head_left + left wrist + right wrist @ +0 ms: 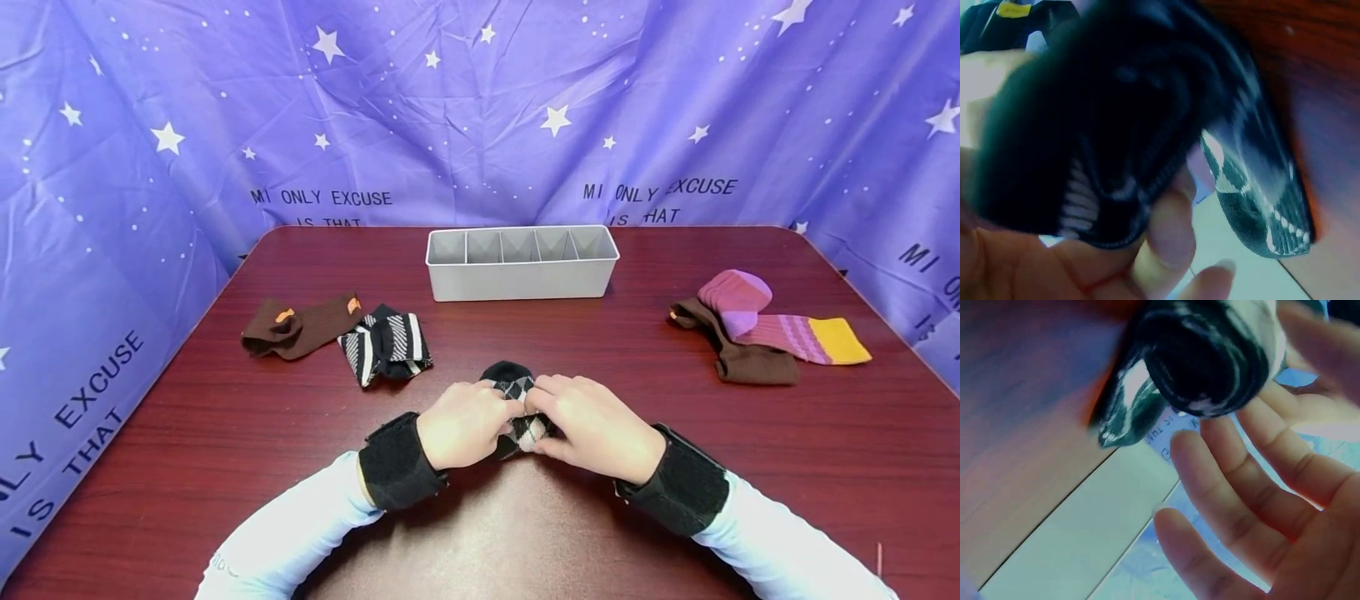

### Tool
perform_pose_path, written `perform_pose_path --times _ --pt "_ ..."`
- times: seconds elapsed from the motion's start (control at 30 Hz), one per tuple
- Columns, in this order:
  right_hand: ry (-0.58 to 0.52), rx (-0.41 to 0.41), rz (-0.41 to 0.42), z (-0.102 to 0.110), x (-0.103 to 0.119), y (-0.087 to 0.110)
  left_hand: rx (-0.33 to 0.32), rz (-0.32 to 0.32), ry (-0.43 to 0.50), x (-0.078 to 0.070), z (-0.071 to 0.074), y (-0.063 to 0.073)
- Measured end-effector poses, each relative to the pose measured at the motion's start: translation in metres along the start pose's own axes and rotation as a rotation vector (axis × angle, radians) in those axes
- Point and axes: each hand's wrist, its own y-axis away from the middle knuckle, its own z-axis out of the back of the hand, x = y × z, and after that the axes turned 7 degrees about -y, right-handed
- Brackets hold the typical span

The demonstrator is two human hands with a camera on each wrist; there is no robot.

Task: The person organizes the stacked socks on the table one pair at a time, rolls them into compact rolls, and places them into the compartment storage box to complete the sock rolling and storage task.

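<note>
A black, grey and white argyle sock [516,386] lies partly rolled on the table in front of me, its black end pointing away. My left hand [463,422] grips its left side, and my right hand [600,427] pinches the right side between thumb and fingers. In the left wrist view, the dark bundle of the sock [1241,144] hides part of the fingers, and a patterned end hangs loose. The right wrist view shows the rolled end of the sock [1210,356] above several loosely extended fingers [1229,500].
A grey divided box [521,282] stands at the table's back. To the left, a brown sock [318,325] touches a black-and-white striped sock bundle [385,346]. At right, a pink, purple and yellow sock [795,336] overlaps another brown sock [757,365]. A starry purple curtain [480,108] surrounds the table.
</note>
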Motion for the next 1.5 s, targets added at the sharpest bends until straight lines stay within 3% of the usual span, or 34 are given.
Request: perform_pose_path --times 0.1,0.17,0.4,0.5,0.7,0.8,0.93,1.03,1.27,1.37,1.43,1.5 --pt "0.005 0.044 -0.008 -0.002 0.003 0.002 0.042 0.006 0.08 0.001 -0.001 -0.001" --pt "0.021 0.064 -0.017 -0.003 0.003 0.003 0.028 0.023 0.1 0.001 -0.002 -0.002" --pt "0.06 0.043 0.012 -0.007 0.002 0.004 -0.193 0.057 0.023 -0.004 0.0 -0.001" --pt "0.066 0.031 0.019 -0.008 0.001 0.004 -0.233 0.043 0.001 -0.008 0.002 0.001" --pt "0.08 0.045 -0.002 -0.009 -0.001 0.003 -0.161 0.032 -0.072 -0.011 0.002 0.003" --pt "0.084 0.055 -0.009 -0.009 -0.002 0.002 -0.161 0.03 -0.067 -0.009 0.0 0.002" --pt "0.061 0.06 -0.018 -0.007 -0.004 0.002 -0.204 0.002 -0.036 -0.006 -0.002 0.002" --pt "0.04 0.043 -0.019 -0.003 -0.005 0.001 -0.195 -0.013 0.008 -0.002 -0.003 0.0" --pt "0.034 0.011 -0.014 -0.001 -0.005 0.002 -0.031 0.016 0.207 0.005 0.0 -0.002" --pt "0.046 0.01 -0.003 -0.003 -0.005 0.002 0.028 0.049 0.249 0.006 -0.002 -0.003" --pt "0.053 0.004 0.006 -0.003 -0.005 0.002 0.036 0.071 0.254 0.006 -0.003 -0.004" --pt "0.062 -0.002 0.013 -0.004 -0.004 0.002 0.0 0.074 0.226 0.006 -0.003 -0.004"
